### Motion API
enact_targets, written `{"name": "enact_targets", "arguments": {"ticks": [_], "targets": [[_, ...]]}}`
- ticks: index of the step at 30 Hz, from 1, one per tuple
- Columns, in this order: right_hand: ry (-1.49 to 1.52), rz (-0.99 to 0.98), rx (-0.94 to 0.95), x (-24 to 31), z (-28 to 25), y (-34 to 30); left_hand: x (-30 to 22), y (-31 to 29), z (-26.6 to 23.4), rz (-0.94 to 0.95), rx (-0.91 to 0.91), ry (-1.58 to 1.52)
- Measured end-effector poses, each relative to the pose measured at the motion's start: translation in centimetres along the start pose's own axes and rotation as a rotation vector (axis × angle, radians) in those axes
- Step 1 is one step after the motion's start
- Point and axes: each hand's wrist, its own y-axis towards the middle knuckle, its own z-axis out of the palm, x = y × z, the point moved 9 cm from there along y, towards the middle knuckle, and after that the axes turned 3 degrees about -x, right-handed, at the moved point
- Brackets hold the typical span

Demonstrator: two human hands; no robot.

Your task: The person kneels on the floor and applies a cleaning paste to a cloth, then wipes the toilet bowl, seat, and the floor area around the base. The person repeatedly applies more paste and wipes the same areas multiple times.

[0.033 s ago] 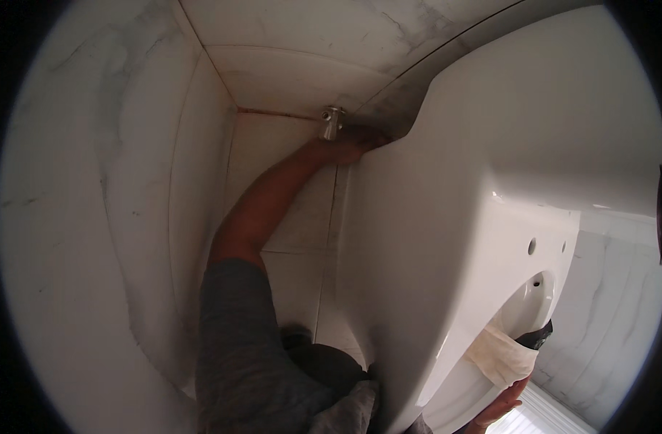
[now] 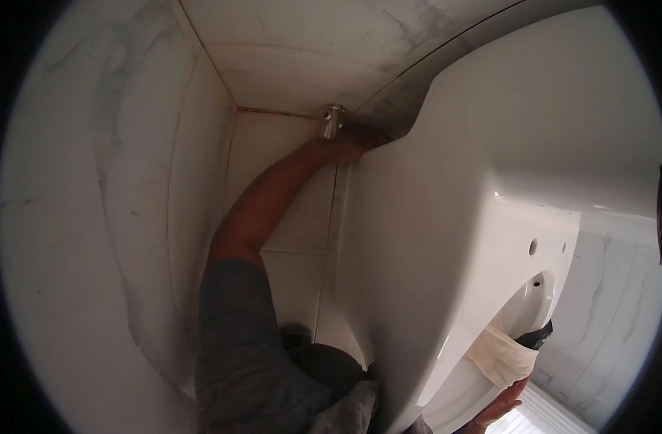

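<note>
My left arm reaches along the side of a white toilet (image 2: 410, 239), and my left hand (image 2: 349, 147) is low in the dark gap behind it. Its fingers are in shadow and partly behind the porcelain, so what they touch is hidden. Right beside that wrist, a chrome angle valve (image 2: 332, 121) sticks out from the wall. Across the bowl at the lower right, my right hand (image 2: 499, 409) lies along the far rim, fingers stretched and partly covered. An off-white cloth (image 2: 502, 356) hangs over the bowl opening next to it, with a black piece (image 2: 536, 335) beside the cloth.
Marbled wall tiles (image 2: 78, 217) stand close on my left and meet the back wall in a corner. Pale floor tiles (image 2: 291, 271) run in a narrow strip between wall and toilet. Brightly lit ribbed white material (image 2: 541, 416) shows at the lower right.
</note>
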Motion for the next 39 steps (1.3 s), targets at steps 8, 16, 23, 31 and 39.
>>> {"name": "enact_targets", "arguments": {"ticks": [8, 16, 23, 31, 39], "targets": [[0.297, -0.027, 0.068, -0.3, 1.0, 0.1, -0.7, -0.1, -1.0, 0.102, -0.158, 0.025], [0.365, -0.045, 0.057, -0.3, 0.4, 0.5, 1.1, -0.2, -0.1, -0.075, 0.027, 0.031], [0.403, -0.036, 0.007, -0.1, 0.9, 0.4, 2.5, -0.8, -0.1, -0.121, -0.092, -0.013], [0.372, -0.046, 0.070, 0.3, 1.5, 0.5, 5.3, -1.1, 0.9, -0.189, -0.150, -0.009], [0.316, -0.029, 0.011, -0.1, 0.7, 0.7, 5.1, -2.7, 0.4, -0.179, -0.237, -0.020]]}}
